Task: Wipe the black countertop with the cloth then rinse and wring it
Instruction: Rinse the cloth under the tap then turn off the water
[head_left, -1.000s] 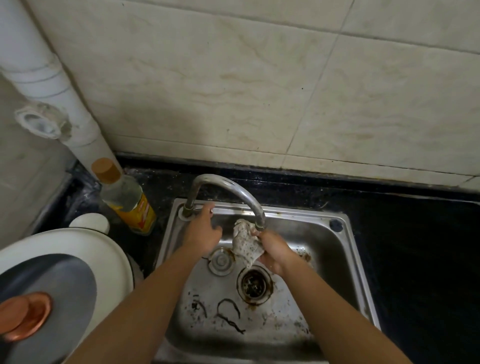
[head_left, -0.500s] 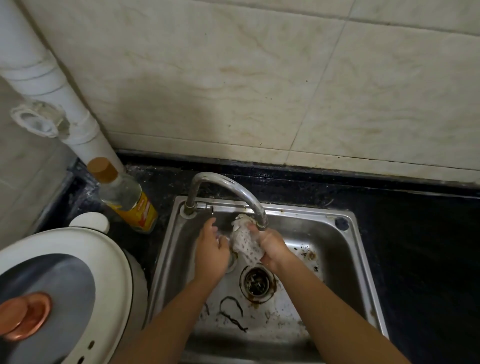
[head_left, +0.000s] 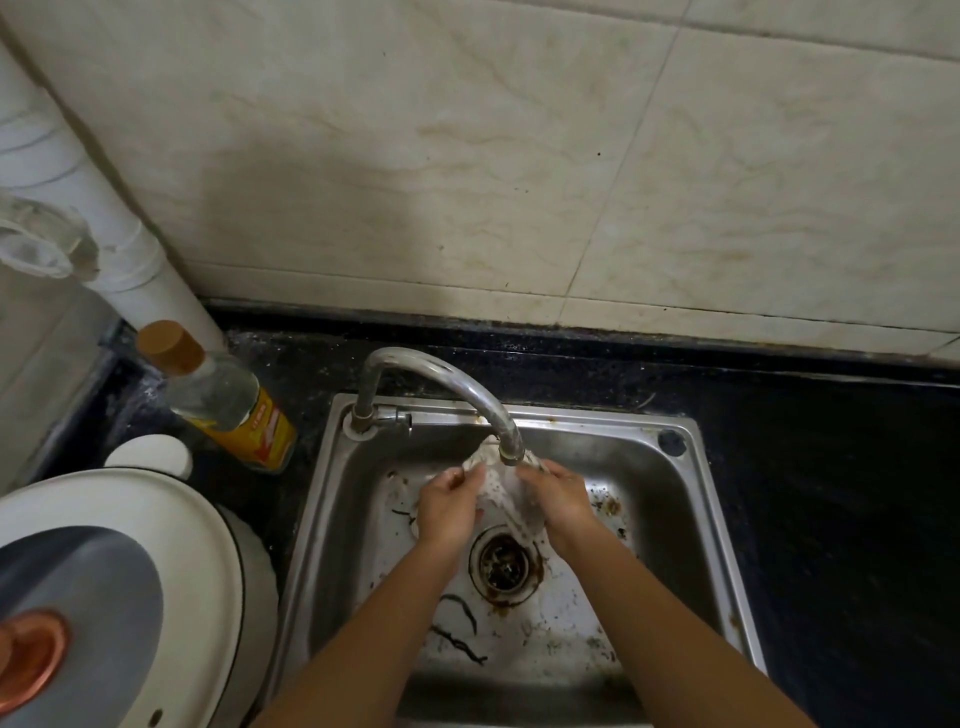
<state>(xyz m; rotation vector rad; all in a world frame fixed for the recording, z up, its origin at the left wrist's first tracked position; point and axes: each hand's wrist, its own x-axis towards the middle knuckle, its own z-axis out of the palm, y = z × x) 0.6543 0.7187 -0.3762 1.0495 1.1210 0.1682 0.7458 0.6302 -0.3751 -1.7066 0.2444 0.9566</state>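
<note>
While the pale, speckled cloth (head_left: 500, 493) is hanging bunched just under the spout of the curved metal faucet (head_left: 441, 375), both hands are closing on it inside the steel sink (head_left: 655, 499). The left hand (head_left: 449, 506) is gripping the cloth's left side with curled fingers, knuckles facing up, and the right hand (head_left: 560, 498) is gripping its right side in the same way, so the fabric is lying squeezed between the two palms. The cloth's lower end is trailing down toward the round drain (head_left: 503, 564), whose rim is showing rust. Whether water is running from the spout cannot be told, as that spot is blurred. The black tabletop (head_left: 831, 493) is wrapping around the sink on the far and right sides. On its left part a bottle (head_left: 228, 402) with a brown cap and a yellow label is standing near the faucet base, beside a white pipe (head_left: 130, 249) and a white lidded cooker (head_left: 135, 535).
</note>
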